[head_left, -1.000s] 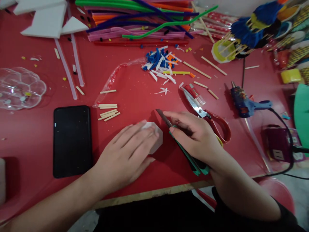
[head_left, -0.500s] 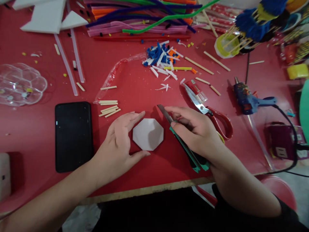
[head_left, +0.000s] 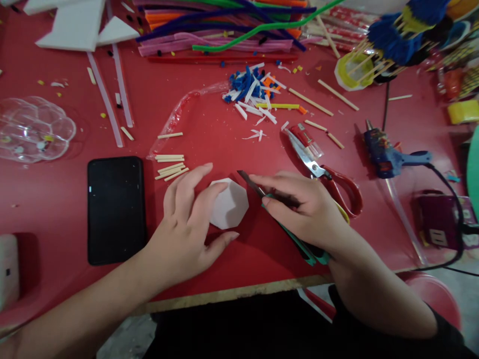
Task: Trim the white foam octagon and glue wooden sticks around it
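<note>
A white eight-sided foam piece (head_left: 232, 204) lies on the red table (head_left: 209, 139) near its front edge. My left hand (head_left: 187, 224) rests on the piece's left side, fingers laid over it and thumb under its lower edge. My right hand (head_left: 303, 209) is closed round a green-handled utility knife (head_left: 299, 239). The knife's blade (head_left: 249, 182) points up-left and ends just beside the foam piece's upper right edge.
A black phone (head_left: 116, 209) lies left of my left hand, short wooden sticks (head_left: 170, 167) above it. Red-handled scissors (head_left: 325, 174) and a blue glue gun (head_left: 385, 152) lie to the right. Cut straw bits (head_left: 252, 94), pipe cleaners (head_left: 224, 30), foam sheets (head_left: 75, 25) and a clear tray (head_left: 33, 129) sit farther back.
My left hand lifted off the foam piece, showing it whole, then came back over its left side. The knife blade has shifted slightly left toward the piece.
</note>
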Available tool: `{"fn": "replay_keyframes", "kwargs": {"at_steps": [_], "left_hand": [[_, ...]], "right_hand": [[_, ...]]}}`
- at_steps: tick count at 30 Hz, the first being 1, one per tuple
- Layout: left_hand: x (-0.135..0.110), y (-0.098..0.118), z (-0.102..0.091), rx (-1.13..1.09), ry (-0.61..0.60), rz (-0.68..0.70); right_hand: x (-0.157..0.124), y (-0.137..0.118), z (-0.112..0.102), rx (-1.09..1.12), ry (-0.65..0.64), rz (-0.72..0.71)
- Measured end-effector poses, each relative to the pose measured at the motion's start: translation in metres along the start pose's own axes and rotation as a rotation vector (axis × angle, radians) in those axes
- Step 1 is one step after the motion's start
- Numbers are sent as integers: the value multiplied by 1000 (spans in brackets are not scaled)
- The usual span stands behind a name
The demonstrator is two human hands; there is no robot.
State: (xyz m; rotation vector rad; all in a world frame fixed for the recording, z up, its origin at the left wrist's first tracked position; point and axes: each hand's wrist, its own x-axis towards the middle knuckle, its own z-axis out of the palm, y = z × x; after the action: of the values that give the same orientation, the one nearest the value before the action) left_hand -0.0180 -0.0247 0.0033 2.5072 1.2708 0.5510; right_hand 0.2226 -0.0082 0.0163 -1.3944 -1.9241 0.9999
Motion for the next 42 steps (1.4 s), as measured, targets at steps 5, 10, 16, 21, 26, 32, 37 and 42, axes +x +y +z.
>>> {"fn": "replay_keyframes", "kwargs": {"at_steps": [5,10,16,21,26,32,37,42], "left_hand": [[5,3,0,101,-70,117],[8,6,3,144,-52,230],[5,6,5,89,-58,152],[3,7,7,73,-64,142],[4,7,7,66,-60,159],[5,7,7,47,-69,146],[4,8,8,58,-72,116],[5,14,7,115,-50,122]], "right_hand": [[1,0,-2,59,-39,-30],[1,2,-1,88,-73,-38],[1,2,0,75,-81,-33],[1,1,0,63,-87,-40],[1,1,0,54,-95,-27],[0,2,1,49,-98,-28],[1,2,1,57,-101,-30],[1,1,2,35,-98,-24]]}}
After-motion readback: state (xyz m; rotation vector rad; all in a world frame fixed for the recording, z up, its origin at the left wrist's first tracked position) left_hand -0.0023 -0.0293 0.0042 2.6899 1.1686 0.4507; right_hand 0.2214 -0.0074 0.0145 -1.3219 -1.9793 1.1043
